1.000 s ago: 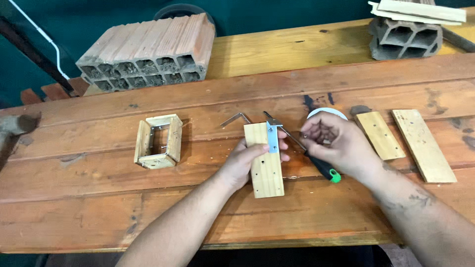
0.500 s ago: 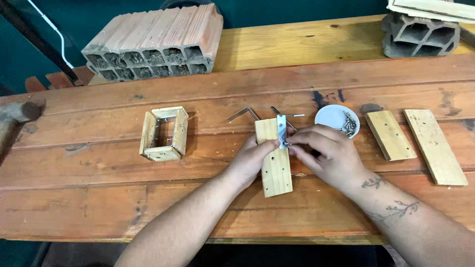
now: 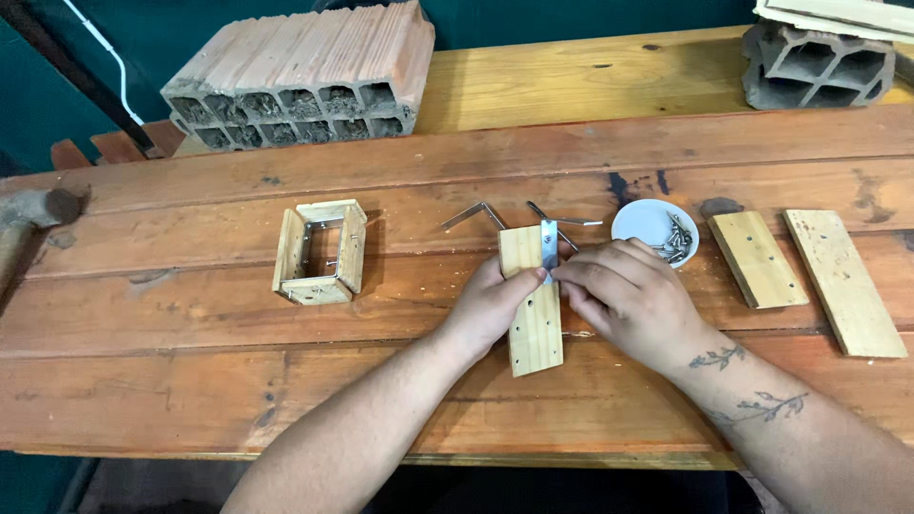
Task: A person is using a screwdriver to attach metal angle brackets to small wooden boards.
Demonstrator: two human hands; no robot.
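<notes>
Head view. Our left hand (image 3: 495,305) steadies a small plank (image 3: 531,305) lying flat on the wooden surface (image 3: 190,381), fingers pressed on its left edge. Our right hand (image 3: 628,300) pinches a metal bracket (image 3: 549,246) against the plank's upper right edge. One open box frame (image 3: 319,250) stands finished to the left. Loose brackets (image 3: 476,214) lie just beyond the plank, a white dish of screws (image 3: 655,231) sits beside the right hand, and two planks (image 3: 800,271) wait at the right, unjoined. We judge the bracket placed, not yet fastened.
</notes>
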